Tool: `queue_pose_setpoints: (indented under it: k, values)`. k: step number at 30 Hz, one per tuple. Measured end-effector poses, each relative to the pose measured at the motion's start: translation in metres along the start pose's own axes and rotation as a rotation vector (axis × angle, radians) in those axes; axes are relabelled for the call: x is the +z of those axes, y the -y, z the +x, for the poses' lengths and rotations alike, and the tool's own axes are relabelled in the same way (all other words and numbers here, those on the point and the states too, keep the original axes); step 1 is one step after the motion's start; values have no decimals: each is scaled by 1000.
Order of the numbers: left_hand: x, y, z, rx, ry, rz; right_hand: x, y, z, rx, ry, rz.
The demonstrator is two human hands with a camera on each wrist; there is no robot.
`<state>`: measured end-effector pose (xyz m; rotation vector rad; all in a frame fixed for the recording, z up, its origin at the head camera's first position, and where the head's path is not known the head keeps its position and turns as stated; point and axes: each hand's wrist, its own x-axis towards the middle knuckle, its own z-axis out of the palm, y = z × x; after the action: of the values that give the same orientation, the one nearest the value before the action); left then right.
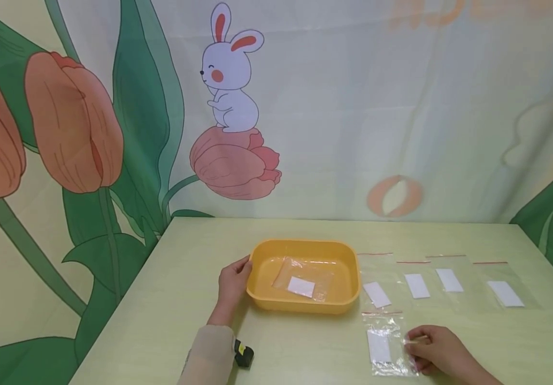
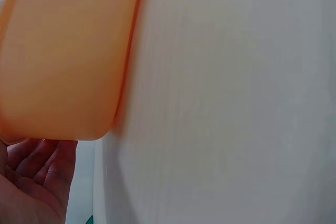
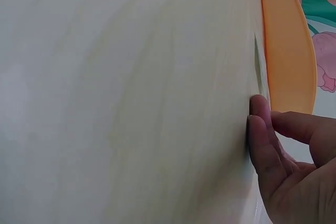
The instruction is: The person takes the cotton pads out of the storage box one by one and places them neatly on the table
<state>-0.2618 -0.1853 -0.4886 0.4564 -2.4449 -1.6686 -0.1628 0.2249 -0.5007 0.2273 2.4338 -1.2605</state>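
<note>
At its left end, my left hand (image 1: 230,286) grips the rim of a yellow plastic tray (image 1: 302,307). In the left wrist view, the fingers (image 2: 60,169) lie against the tray's end. Inside the tray lies a clear zip-lock bag (image 1: 324,280) with a white card (image 1: 300,286) in it. My right hand (image 1: 437,350) pinches the right edge of another clear zip-lock bag (image 1: 397,325) near the table's front. That bag has a red seal line and holds a white card (image 1: 379,346). From the right wrist, the thumb and fingers meet low by the tabletop; the bag is hardly visible there.
Several more zip-lock bags with white cards, one of them a bag (image 1: 527,291) at the far right, lie right of the tray. A small black object with a yellow mark (image 1: 244,354) is beside the left sleeve. Behind the pale table (image 1: 161,321) hangs a printed curtain (image 1: 324,107).
</note>
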Motion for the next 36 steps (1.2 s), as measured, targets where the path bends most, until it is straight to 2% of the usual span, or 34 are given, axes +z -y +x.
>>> queue_pose_setpoints:
  k: [6, 11, 15, 24, 31, 36]
  values:
    - [0, 1, 0, 5, 1, -9, 1, -1, -2, -25, -18, -2]
    - [-1, 0, -1, 3, 0, -8, -6, 2, -3, -73, -25, -49]
    - [-1, -1, -1, -1, 7, -5, -16, 9, 0, -104, 11, -45]
    - [-1, -1, -1, -20, 20, -3, -42, 18, 11, -109, 239, 129]
    - [-1, 1, 0, -6, 12, 2, -59, 40, 20, -198, 430, 250]
    - [0, 2, 0, -4, 9, 3, -65, 56, 29, -244, 536, 340]
